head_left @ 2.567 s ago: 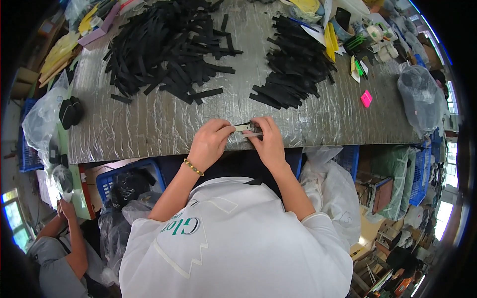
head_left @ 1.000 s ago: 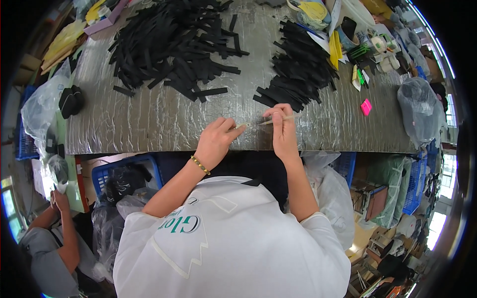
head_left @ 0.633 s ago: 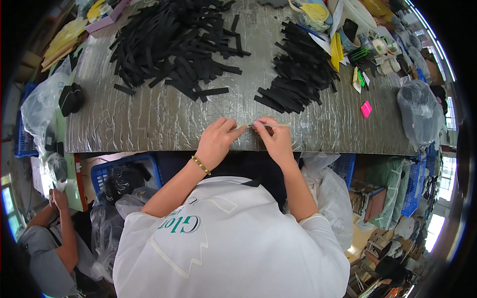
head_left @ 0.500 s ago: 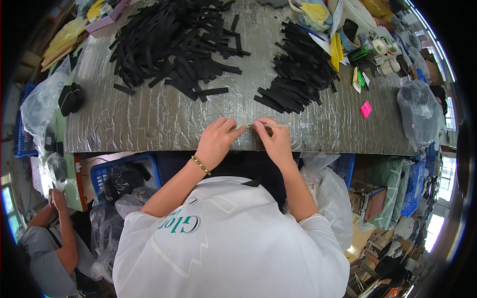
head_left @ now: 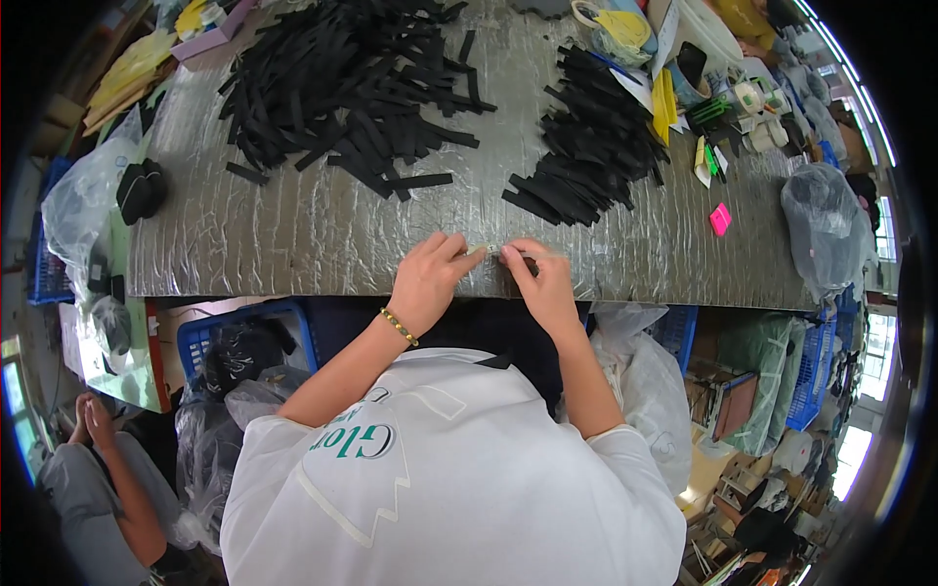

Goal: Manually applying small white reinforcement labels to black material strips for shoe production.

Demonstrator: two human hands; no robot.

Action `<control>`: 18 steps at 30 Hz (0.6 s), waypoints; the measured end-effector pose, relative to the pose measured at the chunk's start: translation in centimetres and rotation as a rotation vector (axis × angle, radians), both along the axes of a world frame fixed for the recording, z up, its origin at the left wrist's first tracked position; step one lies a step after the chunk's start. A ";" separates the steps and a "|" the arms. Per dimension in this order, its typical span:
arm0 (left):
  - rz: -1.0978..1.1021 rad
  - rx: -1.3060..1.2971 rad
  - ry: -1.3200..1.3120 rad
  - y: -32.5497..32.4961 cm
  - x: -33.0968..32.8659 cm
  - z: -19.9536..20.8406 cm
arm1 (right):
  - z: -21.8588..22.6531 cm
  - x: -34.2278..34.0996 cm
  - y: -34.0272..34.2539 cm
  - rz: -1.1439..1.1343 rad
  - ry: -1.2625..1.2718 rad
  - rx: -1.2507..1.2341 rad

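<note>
Close to the table's near edge, my left hand (head_left: 428, 277) and my right hand (head_left: 543, 281) meet fingertip to fingertip. Between their pinched fingers is a small pale piece (head_left: 492, 250), too small for me to name its kind. A beaded bracelet (head_left: 399, 327) circles my left wrist. Beyond my left hand spreads a large loose heap of short black strips (head_left: 342, 98). Ahead of my right hand, a smaller pile of black strips (head_left: 601, 137) lies more neatly, many side by side.
A pink piece (head_left: 720, 220) lies to the right, near a grey plastic bag (head_left: 827, 225). Cups, tools and yellow items crowd the far right. A black bundle (head_left: 142, 192) sits at the left edge. Below stands a blue basket (head_left: 195, 342). Another person (head_left: 107, 479) sits at lower left.
My hands stay nearly in place, still pinching. A pale thin length that stuck out past my right fingers no longer shows clearly. The other person's hands have moved lower.
</note>
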State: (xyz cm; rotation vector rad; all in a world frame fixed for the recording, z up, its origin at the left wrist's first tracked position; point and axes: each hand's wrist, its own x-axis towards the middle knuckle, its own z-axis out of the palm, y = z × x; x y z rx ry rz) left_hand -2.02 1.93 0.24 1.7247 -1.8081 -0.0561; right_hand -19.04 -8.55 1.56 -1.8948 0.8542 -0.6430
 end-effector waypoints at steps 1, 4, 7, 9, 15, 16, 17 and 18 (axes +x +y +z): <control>0.005 0.001 0.012 0.0 0.0 -0.1 | 0.2 0.1 0.1 0.003 -0.001 0.000; 0.030 -0.002 0.128 0.1 0.1 -0.3 | 0.7 0.7 0.5 0.035 0.050 0.072; 0.063 0.011 0.214 0.1 0.0 -0.3 | 0.3 1.4 0.7 0.065 0.031 0.077; 0.064 -0.007 0.228 0.1 0.1 -0.4 | 0.4 1.7 0.7 0.094 0.036 0.061; 0.050 -0.011 0.279 0.2 0.3 -0.5 | 0.7 2.4 0.8 0.116 0.069 -0.022; 0.045 -0.005 0.280 0.2 0.3 -0.5 | 0.5 2.5 0.8 0.114 0.070 -0.023; 0.044 -0.006 0.280 0.1 0.3 -0.5 | 0.3 2.7 1.0 0.122 0.034 -0.153; 0.047 0.000 0.281 0.1 0.3 -0.5 | 0.2 2.8 1.0 0.129 -0.002 -0.284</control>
